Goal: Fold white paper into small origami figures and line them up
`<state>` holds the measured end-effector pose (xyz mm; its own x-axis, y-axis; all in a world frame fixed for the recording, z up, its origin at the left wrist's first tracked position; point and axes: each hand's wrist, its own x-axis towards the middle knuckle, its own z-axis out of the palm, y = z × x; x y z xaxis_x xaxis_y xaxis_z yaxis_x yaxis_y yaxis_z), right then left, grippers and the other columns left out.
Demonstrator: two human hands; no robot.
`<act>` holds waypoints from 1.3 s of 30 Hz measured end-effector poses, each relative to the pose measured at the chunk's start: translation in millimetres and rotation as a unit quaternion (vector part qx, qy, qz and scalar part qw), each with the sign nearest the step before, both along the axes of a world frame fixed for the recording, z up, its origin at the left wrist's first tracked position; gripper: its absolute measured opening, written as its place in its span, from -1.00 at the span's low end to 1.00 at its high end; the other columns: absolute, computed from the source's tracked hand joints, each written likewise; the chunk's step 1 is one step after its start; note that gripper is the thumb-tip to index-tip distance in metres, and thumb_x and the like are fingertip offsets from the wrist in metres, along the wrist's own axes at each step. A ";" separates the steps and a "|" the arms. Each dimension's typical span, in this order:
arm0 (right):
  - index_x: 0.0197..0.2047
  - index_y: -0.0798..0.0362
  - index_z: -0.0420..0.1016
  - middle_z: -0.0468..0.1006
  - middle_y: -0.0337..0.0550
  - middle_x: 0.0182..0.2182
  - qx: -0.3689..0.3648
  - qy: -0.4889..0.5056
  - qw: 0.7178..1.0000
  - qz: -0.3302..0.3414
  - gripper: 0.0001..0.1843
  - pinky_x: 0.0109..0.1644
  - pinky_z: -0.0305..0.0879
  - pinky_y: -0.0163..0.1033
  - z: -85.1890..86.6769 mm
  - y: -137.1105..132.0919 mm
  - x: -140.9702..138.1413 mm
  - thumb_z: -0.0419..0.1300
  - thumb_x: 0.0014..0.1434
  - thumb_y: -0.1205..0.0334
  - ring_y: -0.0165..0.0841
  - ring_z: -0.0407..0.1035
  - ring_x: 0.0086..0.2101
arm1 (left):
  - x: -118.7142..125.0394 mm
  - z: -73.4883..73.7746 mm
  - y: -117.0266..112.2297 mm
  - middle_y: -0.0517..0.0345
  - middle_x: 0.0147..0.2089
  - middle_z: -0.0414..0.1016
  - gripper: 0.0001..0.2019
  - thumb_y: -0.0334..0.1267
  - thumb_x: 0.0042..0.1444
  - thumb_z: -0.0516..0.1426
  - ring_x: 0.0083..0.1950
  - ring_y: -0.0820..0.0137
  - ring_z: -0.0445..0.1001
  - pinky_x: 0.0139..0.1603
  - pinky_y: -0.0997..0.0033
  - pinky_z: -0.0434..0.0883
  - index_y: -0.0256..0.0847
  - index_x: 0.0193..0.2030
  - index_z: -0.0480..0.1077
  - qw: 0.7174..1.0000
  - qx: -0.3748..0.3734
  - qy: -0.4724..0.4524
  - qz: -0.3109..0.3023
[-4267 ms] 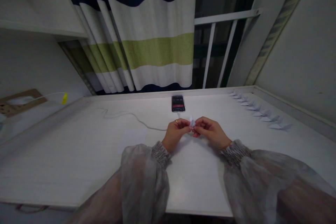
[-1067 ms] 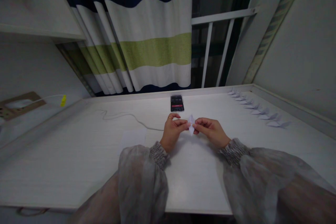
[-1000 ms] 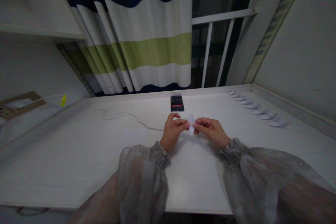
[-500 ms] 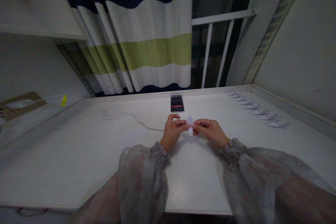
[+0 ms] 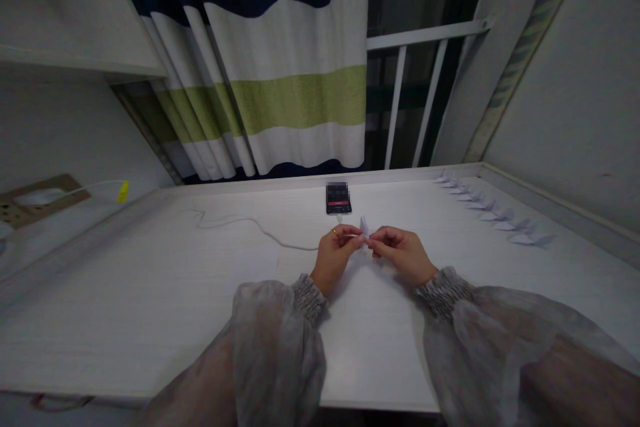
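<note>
Above the middle of the white desk, a small piece of folded white paper (image 5: pixel 365 224) is pinched between both hands. My left hand (image 5: pixel 336 255) grips its left side with thumb and fingertips; a ring shows on one finger. On the other side my right hand (image 5: pixel 403 252) holds it with thumb and forefinger close to the left fingertips. The fingers cover part of the folded paper, so its full shape is hidden. A row of several folded paper figures (image 5: pixel 481 205) stands on the desk to the right, apart from my hands.
A phone (image 5: pixel 339 198) lies behind my hands, with a white cable (image 5: pixel 260 227) trailing left. Flat on the desk (image 5: pixel 165 300), left of my left hand, is a white paper sheet (image 5: pixel 257 263). A curtain (image 5: pixel 300 67) and window bars stand behind; a socket board (image 5: pixel 45 199) is at left.
The folded paper has turned and now looks narrower. My left hand has shifted slightly right and its raised finger has come down towards the paper. My right hand stays nearly in place.
</note>
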<state>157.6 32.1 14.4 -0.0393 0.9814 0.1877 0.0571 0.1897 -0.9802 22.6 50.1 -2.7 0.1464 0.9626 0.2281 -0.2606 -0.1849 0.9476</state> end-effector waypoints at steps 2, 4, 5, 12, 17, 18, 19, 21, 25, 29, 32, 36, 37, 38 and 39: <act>-0.59 0.11 0.37 0.36 -0.32 -0.69 0.011 -0.015 1.000 0.002 -0.72 -0.52 0.17 -0.35 -2.2 0.5 0.3 0.30 -0.28 0.09 -0.50 0.23 -0.63 | -0.6 -0.5 -0.3 0.19 -0.46 0.44 -0.86 -0.32 -0.20 0.21 -0.43 0.52 0.36 -0.33 0.49 0.30 -0.28 -0.42 0.41 0.999 0.010 0.031 0.014; -0.58 0.11 0.35 0.34 -0.33 -0.69 0.020 -0.030 0.999 0.012 -0.73 -0.52 0.14 -0.35 -4.9 1.3 0.7 0.28 -0.24 0.09 -0.51 0.21 -0.63 | -1.4 -0.1 -0.9 0.15 -0.42 0.45 -0.89 -0.31 -0.18 0.20 -0.37 0.48 0.37 -0.29 0.48 0.30 -0.29 -0.44 0.44 0.997 0.030 0.065 0.031; -0.58 0.11 0.34 0.33 -0.34 -0.69 0.024 -0.036 0.999 0.017 -0.73 -0.53 0.12 -0.35 -6.1 1.7 0.9 0.27 -0.22 0.08 -0.51 0.19 -0.63 | -1.7 0.4 -1.3 0.14 -0.42 0.45 -0.89 -0.30 -0.17 0.19 -0.35 0.47 0.37 -0.28 0.47 0.30 -0.29 -0.46 0.45 0.995 0.038 0.080 0.037; -0.54 0.09 0.31 0.27 -0.36 -0.67 0.045 -0.063 0.996 0.032 -0.75 -0.54 0.09 -0.36 -7.1 1.6 0.6 0.20 -0.12 0.08 -0.51 0.15 -0.62 | -2.1 5.9 -4.9 0.25 -0.62 0.34 -0.82 -0.21 -0.13 0.17 -0.53 0.56 0.25 -0.42 0.52 0.21 -0.31 -0.56 0.45 0.996 0.004 0.090 0.013; -0.46 0.10 0.37 0.31 -0.29 -0.58 0.124 -0.120 0.985 0.026 -0.85 -0.48 0.14 -0.33 -6.8 1.8 3.4 0.15 -0.05 0.18 -0.47 0.19 -0.54 | -1.4 8.5 -4.8 0.26 -0.61 0.38 -0.85 -0.26 -0.24 0.23 -0.56 0.60 0.25 -0.46 0.55 0.22 -0.32 -0.52 0.45 0.999 -0.043 0.022 -0.004; -0.45 0.09 0.38 0.31 -0.26 -0.55 0.149 -0.133 0.980 0.022 -0.89 -0.45 0.15 -0.32 -7.0 2.2 4.1 0.14 -0.04 0.22 -0.46 0.21 -0.51 | -1.2 8.6 -4.4 0.25 -0.58 0.41 -0.83 -0.28 -0.27 0.25 -0.55 0.59 0.27 -0.46 0.55 0.23 -0.32 -0.50 0.45 0.998 -0.055 0.004 -0.002; -0.44 0.09 0.39 0.31 -0.25 -0.53 0.171 -0.143 0.975 0.020 -0.91 -0.43 0.17 -0.32 -7.1 2.5 4.8 0.13 -0.04 0.25 -0.45 0.22 -0.49 | -1.0 8.5 -4.0 0.23 -0.56 0.43 -0.81 -0.30 -0.30 0.26 -0.55 0.59 0.29 -0.46 0.54 0.24 -0.32 -0.48 0.44 0.998 -0.067 -0.012 0.000; -0.44 0.08 0.39 0.31 -0.23 -0.50 0.201 -0.150 0.968 0.017 -0.93 -0.39 0.19 -0.31 -7.4 3.2 5.8 0.11 -0.03 0.29 -0.43 0.24 -0.45 | -0.8 8.1 -3.6 0.21 -0.53 0.46 -0.74 -0.32 -0.34 0.28 -0.53 0.57 0.33 -0.44 0.53 0.28 -0.32 -0.42 0.42 0.995 -0.087 -0.037 -0.002; -0.43 0.06 0.36 0.30 -0.23 -0.47 0.200 -0.128 0.971 0.008 -0.96 -0.37 0.20 -0.30 -9.3 4.5 5.9 0.12 -0.02 0.29 -0.43 0.24 -0.43 | -0.5 7.5 -4.3 0.21 -0.53 0.47 -0.69 -0.33 -0.32 0.27 -0.50 0.53 0.39 -0.38 0.49 0.35 -0.31 -0.35 0.36 0.992 -0.100 -0.069 -0.025; -0.43 0.05 0.26 0.28 -0.29 -0.52 0.144 -0.050 0.988 0.001 -0.86 -0.41 0.20 -0.31 -13.3 6.8 4.8 0.18 -0.07 0.25 -0.46 0.22 -0.49 | -0.5 7.7 -5.3 0.21 -0.52 0.48 -0.67 -0.34 -0.28 0.26 -0.47 0.51 0.43 -0.34 0.46 0.37 -0.28 -0.32 0.29 0.992 -0.089 -0.079 -0.038; -0.41 0.05 0.26 0.27 -0.31 -0.52 0.127 -0.010 0.992 0.006 -0.81 -0.42 0.21 -0.31 -14.8 8.3 4.2 0.21 -0.11 0.25 -0.47 0.21 -0.49 | -0.7 7.4 -5.3 0.21 -0.50 0.49 -0.65 -0.34 -0.28 0.26 -0.44 0.48 0.45 -0.32 0.43 0.38 -0.26 -0.31 0.25 0.992 -0.082 -0.081 -0.047; -0.41 0.06 0.30 0.30 -0.31 -0.53 0.102 0.014 0.995 0.005 -0.78 -0.41 0.23 -0.30 -13.0 7.8 4.0 0.24 -0.16 0.23 -0.46 0.23 -0.49 | -1.0 5.9 -4.5 0.19 -0.47 0.49 -0.65 -0.35 -0.30 0.27 -0.45 0.48 0.44 -0.33 0.42 0.39 -0.27 -0.32 0.28 0.992 -0.082 -0.085 -0.051; -0.41 0.06 0.31 0.31 -0.30 -0.53 0.094 0.019 0.995 0.004 -0.77 -0.40 0.23 -0.30 -12.3 7.3 4.0 0.25 -0.17 0.23 -0.46 0.23 -0.49 | -1.0 5.5 -4.3 0.20 -0.46 0.49 -0.65 -0.36 -0.31 0.27 -0.45 0.49 0.44 -0.33 0.43 0.39 -0.27 -0.32 0.29 0.992 -0.082 -0.086 -0.051; -0.40 0.06 0.32 0.32 -0.30 -0.52 0.087 0.024 0.996 0.004 -0.77 -0.40 0.23 -0.29 -11.7 7.0 4.0 0.26 -0.18 0.23 -0.46 0.24 -0.49 | -1.0 5.1 -4.1 0.20 -0.46 0.48 -0.66 -0.37 -0.32 0.27 -0.45 0.50 0.43 -0.34 0.44 0.39 -0.28 -0.33 0.30 0.992 -0.080 -0.087 -0.050; -0.40 0.06 0.33 0.33 -0.30 -0.52 0.078 0.029 0.996 0.005 -0.76 -0.39 0.24 -0.29 -11.2 6.7 4.0 0.26 -0.19 0.23 -0.46 0.25 -0.48 | -1.1 4.8 -3.9 0.21 -0.45 0.48 -0.68 -0.38 -0.32 0.27 -0.45 0.51 0.43 -0.34 0.45 0.39 -0.28 -0.35 0.31 0.992 -0.076 -0.087 -0.047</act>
<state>161.5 38.8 3.1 -0.0326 0.9396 0.3409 -0.0022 0.3410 -0.9401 21.5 46.2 2.0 0.2089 0.9717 0.1103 -0.4323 -0.0094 0.9017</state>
